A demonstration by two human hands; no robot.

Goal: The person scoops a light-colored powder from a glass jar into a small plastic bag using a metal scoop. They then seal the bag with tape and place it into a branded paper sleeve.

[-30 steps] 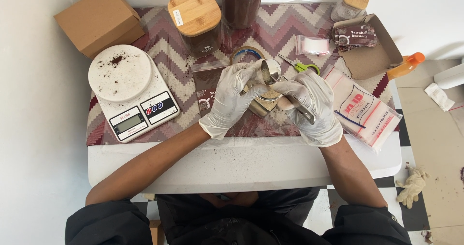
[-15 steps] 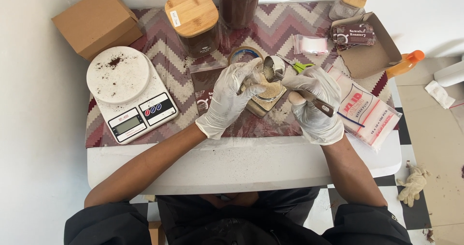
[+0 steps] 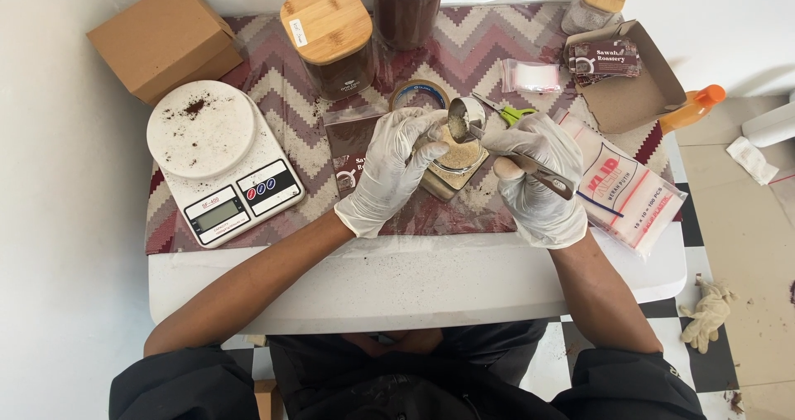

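Both of my hands wear white gloves. My left hand (image 3: 396,170) grips the side of a small open jar (image 3: 455,165) holding pale powder. It stands on the patterned cloth (image 3: 480,43) at the table's middle. My right hand (image 3: 538,180) holds a metal measuring spoon (image 3: 465,120) by its handle. The spoon's bowl carries pale powder and hovers just above the jar's far rim.
A white kitchen scale (image 3: 217,159) dusted with brown grains sits at the left, a cardboard box (image 3: 161,39) behind it. Two jars (image 3: 331,35) of dark powder, a tape roll (image 3: 418,95), scissors (image 3: 507,112), and a pack of clear bags (image 3: 617,184) surround the hands.
The spoon has lifted out of the jar and its bowl now sits higher, over the far rim. My left hand keeps its grip on the jar.
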